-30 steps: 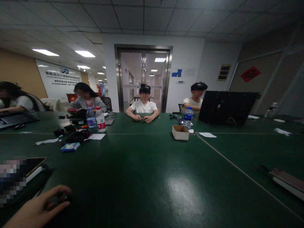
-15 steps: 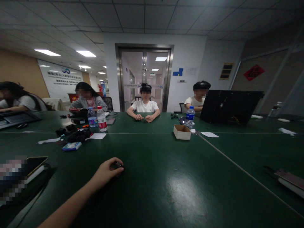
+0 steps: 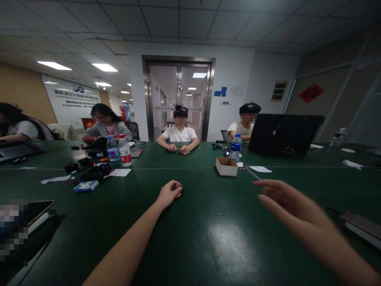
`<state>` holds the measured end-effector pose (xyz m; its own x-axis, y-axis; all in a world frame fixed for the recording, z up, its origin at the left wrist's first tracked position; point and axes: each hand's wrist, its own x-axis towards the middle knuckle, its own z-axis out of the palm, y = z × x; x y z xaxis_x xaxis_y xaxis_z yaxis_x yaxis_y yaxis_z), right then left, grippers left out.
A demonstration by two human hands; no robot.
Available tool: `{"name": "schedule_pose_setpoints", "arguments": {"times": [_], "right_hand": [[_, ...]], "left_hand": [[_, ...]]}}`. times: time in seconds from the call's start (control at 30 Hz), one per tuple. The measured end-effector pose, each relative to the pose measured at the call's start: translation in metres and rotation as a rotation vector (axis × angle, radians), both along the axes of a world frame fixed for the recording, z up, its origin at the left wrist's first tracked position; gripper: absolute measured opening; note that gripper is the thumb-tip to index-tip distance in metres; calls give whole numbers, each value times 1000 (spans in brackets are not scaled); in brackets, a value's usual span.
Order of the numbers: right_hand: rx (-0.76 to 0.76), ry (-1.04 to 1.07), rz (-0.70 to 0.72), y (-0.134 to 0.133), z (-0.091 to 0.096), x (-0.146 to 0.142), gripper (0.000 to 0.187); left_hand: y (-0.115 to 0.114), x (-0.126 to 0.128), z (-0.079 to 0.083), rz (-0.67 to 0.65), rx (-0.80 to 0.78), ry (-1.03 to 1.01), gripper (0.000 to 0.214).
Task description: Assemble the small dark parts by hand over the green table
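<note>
The left hand [image 3: 169, 194] is stretching far out, its grip curling round a dark object [image 3: 177, 186] and seemingly pinning it against the surface [image 3: 208, 238], while the right hand [image 3: 285, 200] is hovering nearby, fingers spread, holding nothing.

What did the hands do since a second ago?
The left hand slid forward from the near edge of the table to its middle, fingers curled on a small dark thing. The right hand came into view, open, above the table. The cardboard box, bottles and seated people stayed put.
</note>
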<state>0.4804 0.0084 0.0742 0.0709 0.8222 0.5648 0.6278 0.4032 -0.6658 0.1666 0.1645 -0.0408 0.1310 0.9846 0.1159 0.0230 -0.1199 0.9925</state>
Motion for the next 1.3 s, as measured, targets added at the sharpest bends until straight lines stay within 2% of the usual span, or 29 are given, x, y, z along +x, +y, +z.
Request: {"name": "schedule_pose_setpoints", "arguments": {"times": [0.07, 0.13, 0.2, 0.27, 0.37, 0.43, 0.53, 0.67, 0.93, 1.17, 1.3], "right_hand": [[-293, 23, 204, 40, -4, -34, 28], [-515, 170, 234, 88, -21, -68, 35], [-706, 429, 227, 131, -44, -97, 39], [-760, 714, 366, 161, -70, -119, 38], [-663, 918, 520, 183, -99, -143, 31], [-575, 918, 525, 190, -111, -153, 26], [-525, 901, 538, 192, -118, -157, 26], [-533, 921, 618, 189, -117, -152, 33], [-480, 961, 554, 194, -118, -151, 36], [-472, 979, 584, 196, -117, -150, 44], [-423, 981, 569, 199, -119, -150, 44]], "left_hand": [[8, 12, 0, 33, -25, -66, 25], [14, 22, 1, 63, -42, -179, 25], [17, 30, 3, 111, -45, -323, 25], [18, 33, 2, 146, -41, -428, 27], [17, 33, -1, 132, -31, -451, 31], [17, 31, -4, 114, -21, -440, 34], [19, 30, -5, 105, -16, -438, 36], [23, 31, -6, 84, -3, -422, 38], [29, 29, -11, 89, -20, -348, 34], [33, 30, -9, 245, 52, -293, 39], [43, 29, -12, 218, 4, -285, 41]]}}
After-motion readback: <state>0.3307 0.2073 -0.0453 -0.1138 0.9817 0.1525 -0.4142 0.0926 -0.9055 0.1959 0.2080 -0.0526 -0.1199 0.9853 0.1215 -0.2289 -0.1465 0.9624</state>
